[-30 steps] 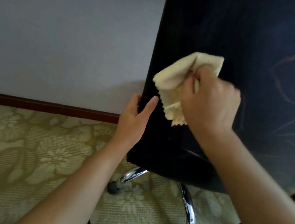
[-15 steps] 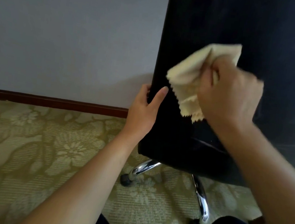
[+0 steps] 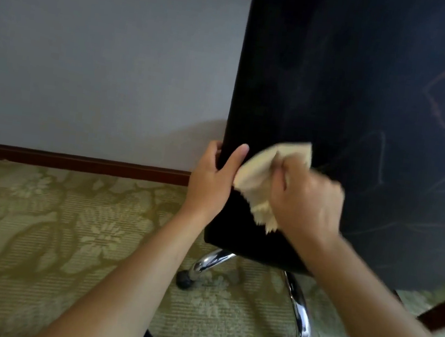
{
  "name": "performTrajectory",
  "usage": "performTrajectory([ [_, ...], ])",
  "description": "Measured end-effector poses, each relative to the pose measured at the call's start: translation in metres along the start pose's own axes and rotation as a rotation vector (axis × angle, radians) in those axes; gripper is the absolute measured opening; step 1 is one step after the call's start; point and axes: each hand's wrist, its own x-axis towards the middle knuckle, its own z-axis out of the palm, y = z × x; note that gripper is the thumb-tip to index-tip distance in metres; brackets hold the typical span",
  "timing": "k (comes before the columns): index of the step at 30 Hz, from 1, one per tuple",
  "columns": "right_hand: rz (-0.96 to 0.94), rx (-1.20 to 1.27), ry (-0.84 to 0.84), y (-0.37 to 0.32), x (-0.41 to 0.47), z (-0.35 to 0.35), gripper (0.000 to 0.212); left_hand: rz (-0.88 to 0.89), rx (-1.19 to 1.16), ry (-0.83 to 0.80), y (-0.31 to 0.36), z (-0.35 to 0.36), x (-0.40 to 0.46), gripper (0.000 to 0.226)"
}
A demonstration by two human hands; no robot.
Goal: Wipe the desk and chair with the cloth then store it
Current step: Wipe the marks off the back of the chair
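Now right hand [image 3: 306,204] pressing cloth [image 3: 259,178] to chair [image 3: 324,82], left hand [image 3: 211,183] gripping edge

crumpled cream cloth [image 3: 257,172] against black chair [image 3: 324,82]

Pale grey wall [image 3: 104,50], dark red skirting [image 3: 76,162], olive floral carpet [image 3: 38,243]

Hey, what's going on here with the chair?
A person is wiping the black upholstered chair back with a pale yellow cloth. The right hand grips the bunched cloth against the fabric near the left edge, blurred with motion, while the left hand grips that edge. The chrome wheeled base stands on patterned green carpet.
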Motion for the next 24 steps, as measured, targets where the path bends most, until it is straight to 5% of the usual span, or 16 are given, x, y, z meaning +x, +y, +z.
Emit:
performTrajectory([
  [3, -0.017, 0.08, 0.161, -0.018, 0.074, -0.048, 0.021, -0.017, -0.1, -0.035, 0.001, 0.002, -0.003, 0.026],
  [7, 0.027, 0.102, 0.122, -0.032, 0.085, -0.05, 0.016, -0.034, -0.079, -0.062, 0.0, 0.002, -0.004, 0.018],
  [10, -0.026, -0.023, -0.139, -0.019, -0.008, -0.005, 0.013, -0.036, -0.079, -0.042, -0.001, 0.001, -0.004, 0.011],
  [13, 0.012, -0.144, -0.66, 0.004, -0.086, 0.022, 0.016, -0.014, -0.012, -0.072, 0.002, -0.001, -0.008, 0.028],
  [14, 0.032, -0.13, -0.655, 0.01, -0.09, 0.022, 0.013, -0.008, -0.005, -0.065, 0.001, -0.001, -0.008, 0.029],
  [21, -0.022, 0.063, 0.202, -0.014, 0.062, -0.046, 0.022, -0.035, -0.149, -0.052, -0.001, 0.005, -0.007, 0.017],
  [24, 0.023, 0.163, 0.173, -0.029, 0.113, -0.07, 0.02, -0.009, -0.087, -0.058, -0.003, 0.006, -0.006, 0.031],
])
